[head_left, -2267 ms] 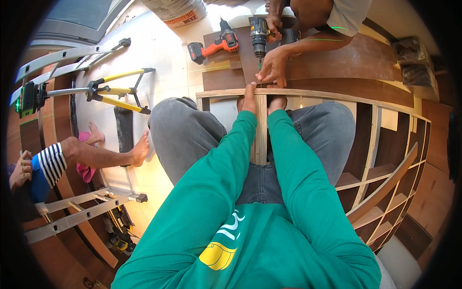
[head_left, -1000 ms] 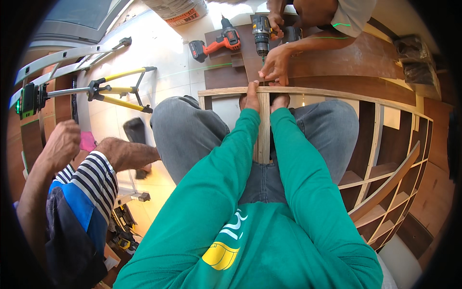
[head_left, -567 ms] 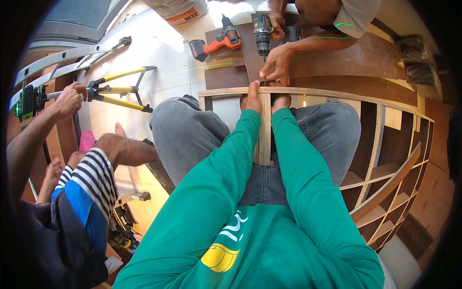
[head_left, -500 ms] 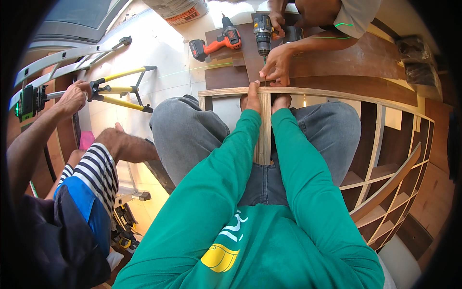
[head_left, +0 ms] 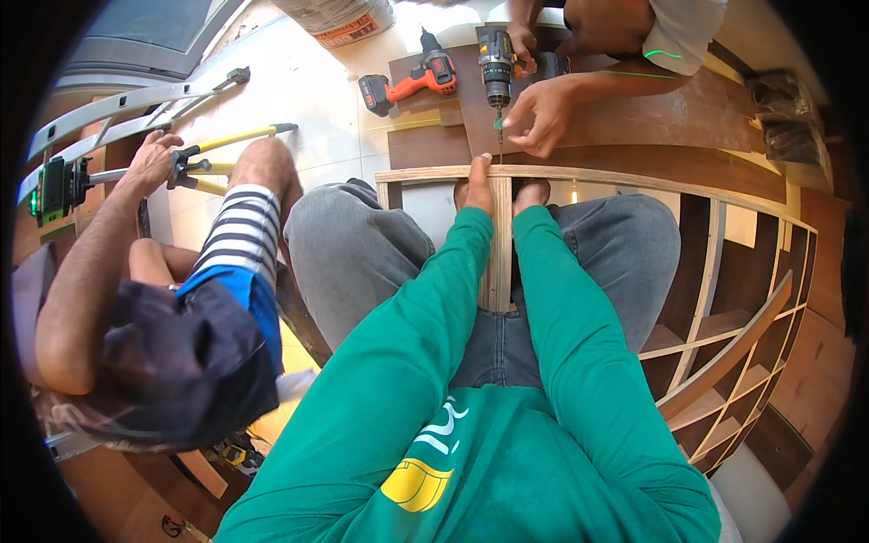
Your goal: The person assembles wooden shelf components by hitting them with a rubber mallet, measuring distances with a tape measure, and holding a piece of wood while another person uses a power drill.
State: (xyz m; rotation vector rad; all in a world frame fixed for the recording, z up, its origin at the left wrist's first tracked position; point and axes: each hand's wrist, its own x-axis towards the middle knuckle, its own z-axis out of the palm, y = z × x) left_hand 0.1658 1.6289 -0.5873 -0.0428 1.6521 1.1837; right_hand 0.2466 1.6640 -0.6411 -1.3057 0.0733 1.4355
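A plywood frame (head_left: 615,178) with several compartments lies across my lap, its long edge running left to right. My left hand (head_left: 474,192) is closed around that edge beside an upright divider (head_left: 499,249), thumb on top. On the divider's other side, my right hand (head_left: 531,193) grips from beneath the edge, its fingertips hidden. Just beyond the edge, a co-worker's yellow-and-black drill (head_left: 495,68) points its bit (head_left: 500,136) down at the plywood over the divider. That co-worker's free hand (head_left: 541,116) hovers right of the bit, fingers loosely bent.
An orange-and-black drill (head_left: 418,80) rests on the floor beside brown boards (head_left: 634,113). To the left, another person (head_left: 172,344) holds a yellow-legged tripod (head_left: 213,143) with a green-lit device (head_left: 54,192). A ladder (head_left: 118,113) lies behind; a sack (head_left: 339,20) stands at the top.
The co-worker's free hand has come off the bit and shifted right and down. At left, the other person has leaned in and their knee has moved up and right. My hands stay put.
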